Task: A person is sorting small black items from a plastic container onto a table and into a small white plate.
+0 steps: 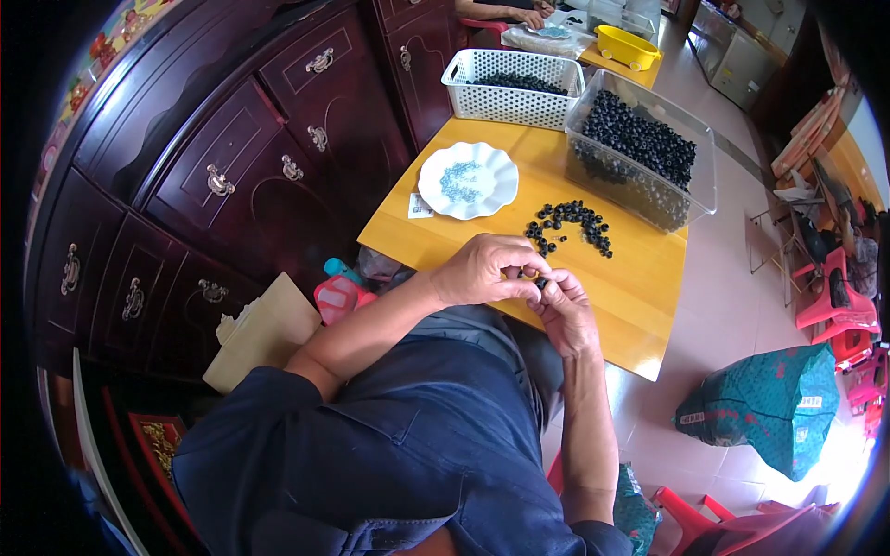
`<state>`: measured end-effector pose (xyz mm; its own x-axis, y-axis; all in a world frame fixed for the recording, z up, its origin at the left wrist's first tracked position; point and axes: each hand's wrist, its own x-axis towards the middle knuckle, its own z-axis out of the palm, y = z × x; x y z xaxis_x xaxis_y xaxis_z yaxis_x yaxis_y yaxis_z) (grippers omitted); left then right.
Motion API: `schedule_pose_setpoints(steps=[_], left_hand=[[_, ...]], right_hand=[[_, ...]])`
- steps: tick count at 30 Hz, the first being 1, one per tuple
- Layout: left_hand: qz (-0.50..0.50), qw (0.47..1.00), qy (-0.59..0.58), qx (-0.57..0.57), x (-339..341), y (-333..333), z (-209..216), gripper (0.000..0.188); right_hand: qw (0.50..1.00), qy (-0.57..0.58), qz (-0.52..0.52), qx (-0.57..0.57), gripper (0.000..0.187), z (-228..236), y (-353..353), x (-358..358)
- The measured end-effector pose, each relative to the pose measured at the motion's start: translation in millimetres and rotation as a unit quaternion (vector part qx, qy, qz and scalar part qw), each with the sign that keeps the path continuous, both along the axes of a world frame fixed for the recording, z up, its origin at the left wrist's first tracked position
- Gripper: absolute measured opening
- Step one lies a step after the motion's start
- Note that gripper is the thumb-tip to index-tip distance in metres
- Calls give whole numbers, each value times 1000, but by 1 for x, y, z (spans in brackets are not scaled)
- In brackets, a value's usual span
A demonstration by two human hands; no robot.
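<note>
Both my hands meet over the near edge of a yellow wooden table [640,292]. Between their fingertips is a small black part [540,282], mostly covered by the fingers. My left hand [484,271] pinches it with thumb and forefinger; my right hand [567,310] pinches it from the other side. Just beyond them lies a loose cluster of small round black parts [579,219] on the tabletop. To the left of that cluster stands a white scalloped plate [503,174] holding many tiny pale-blue bits [461,182].
Behind the cluster stand a clear plastic bin [702,176] full of black parts and a white perforated basket [464,97] with more. Dark wooden cabinets [278,139] line the left. A yellow tub [627,46] and another person's hands [533,16] are farther back. A teal sack [760,408] sits right.
</note>
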<state>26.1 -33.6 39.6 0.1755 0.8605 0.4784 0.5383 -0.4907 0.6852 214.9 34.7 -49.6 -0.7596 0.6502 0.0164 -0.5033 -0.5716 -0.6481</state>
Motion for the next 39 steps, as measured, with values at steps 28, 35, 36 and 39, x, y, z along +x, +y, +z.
schedule_pose_setpoints(steps=[28,35,36,39], left_hand=[[-63,998,-17,-16,2,10,-17,18],[-88,990,-70,-82,2,32,-22,22],[-98,991,-57,-74,0,36,-23,22],[-123,991,-38,-34,-3,48,-22,21]], right_hand=[[1000,-18,-21,-8,19,14,-7,1],[997,-60,-23,-51,27,9,4,6],[996,-64,-20,-56,27,12,5,7],[994,-75,-30,-70,30,18,6,6]])
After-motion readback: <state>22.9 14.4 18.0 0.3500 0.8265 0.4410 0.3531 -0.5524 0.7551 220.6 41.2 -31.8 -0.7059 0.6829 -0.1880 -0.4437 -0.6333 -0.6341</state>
